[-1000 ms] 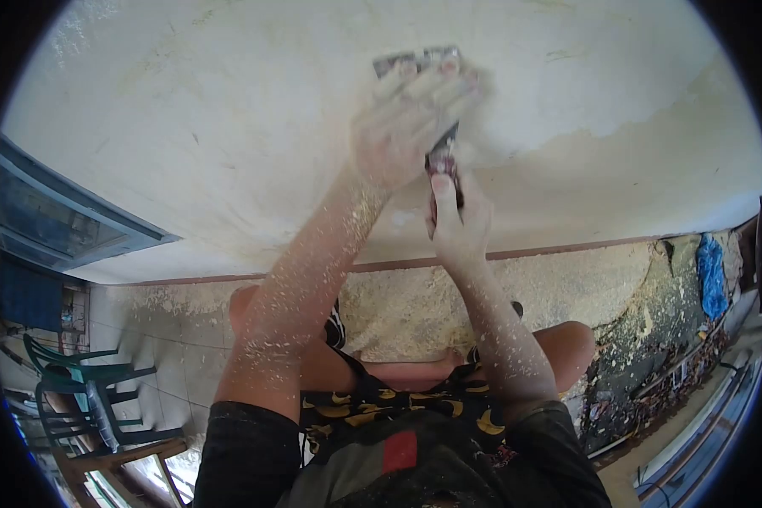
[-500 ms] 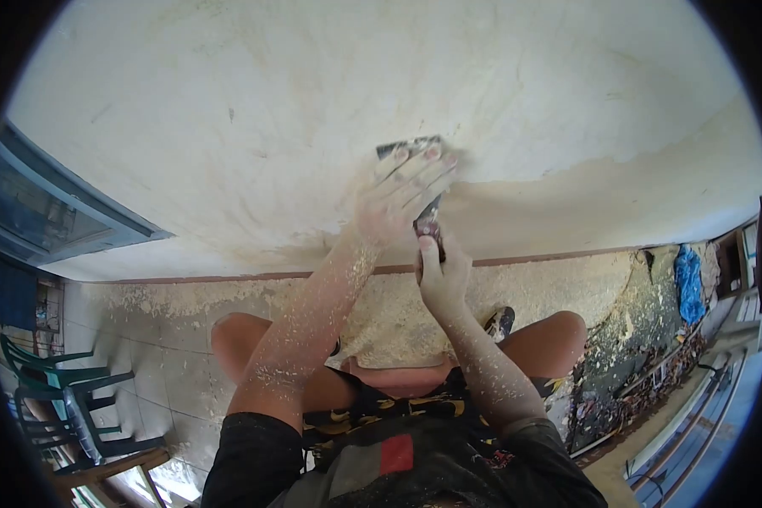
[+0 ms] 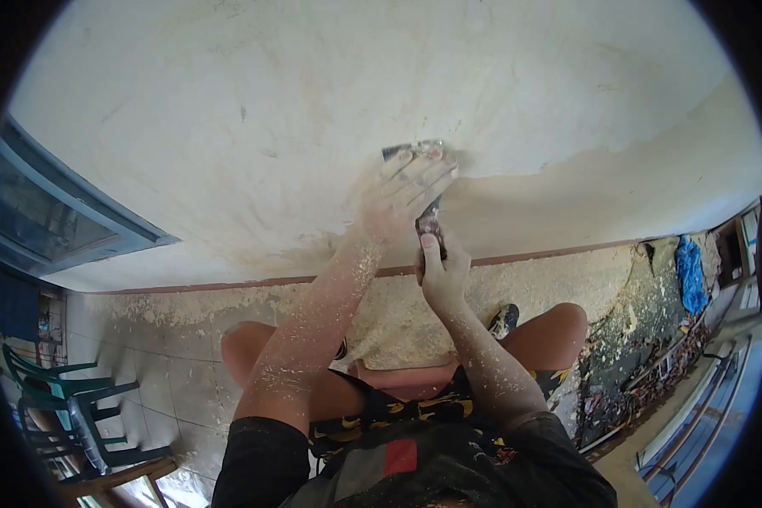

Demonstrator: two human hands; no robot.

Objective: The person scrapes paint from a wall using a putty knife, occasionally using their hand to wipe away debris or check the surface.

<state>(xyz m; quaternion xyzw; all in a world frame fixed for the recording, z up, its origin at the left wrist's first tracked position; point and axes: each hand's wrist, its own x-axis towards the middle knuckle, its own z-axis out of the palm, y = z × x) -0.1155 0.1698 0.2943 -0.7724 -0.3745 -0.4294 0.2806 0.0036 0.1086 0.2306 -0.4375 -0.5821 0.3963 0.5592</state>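
A paint scraper [image 3: 428, 212] with a wide metal blade [image 3: 424, 146] is pressed against the pale wall [image 3: 254, 76]. Around its dark handle, my right hand [image 3: 443, 269] is closed, with the thumb lying along it. My left hand [image 3: 404, 188], coated in dust, rests flat over the blade with its fingers stretched toward the blade's edge. Most of the blade is hidden under those fingers. Just right of the scraper, a scraped, tan patch [image 3: 525, 207] of wall shows below the whiter coat. Flakes speckle both forearms.
Pale scrapings [image 3: 567, 275] cover the floor along the wall's foot. I sit low on a reddish seat [image 3: 405, 380], knees spread. A blue-framed window [image 3: 85, 203] and green plastic chairs [image 3: 68, 394] are left; a blue plastic bag [image 3: 690, 275] and debris lie right.
The view has shifted slightly. Both hands keep the same hold on the scraper, which stays at nearly the same spot on the wall.
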